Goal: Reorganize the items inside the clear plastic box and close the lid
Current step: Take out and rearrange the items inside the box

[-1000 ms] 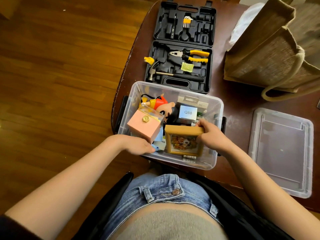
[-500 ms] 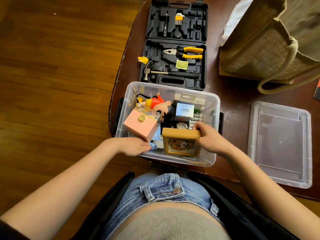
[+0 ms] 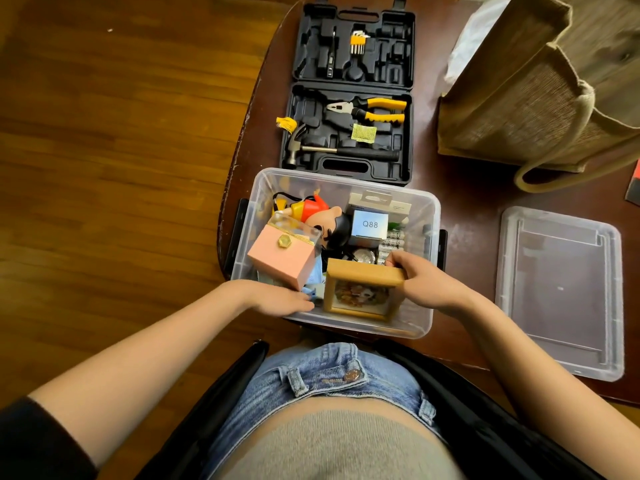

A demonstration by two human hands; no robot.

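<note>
From the head view, your right hand (image 3: 427, 280) grips the top edge of the wooden frame (image 3: 363, 289), which stands at the near side inside the clear plastic box (image 3: 346, 252). Your left hand (image 3: 282, 299) holds the pink box (image 3: 282, 259) from below at the box's near-left corner. The frame looks stiff, light and probably glazed, so hold its rails, not the face. The pink box's clear top seems fragile; support its base. The lid (image 3: 559, 292) lies apart, on the table to the right.
</note>
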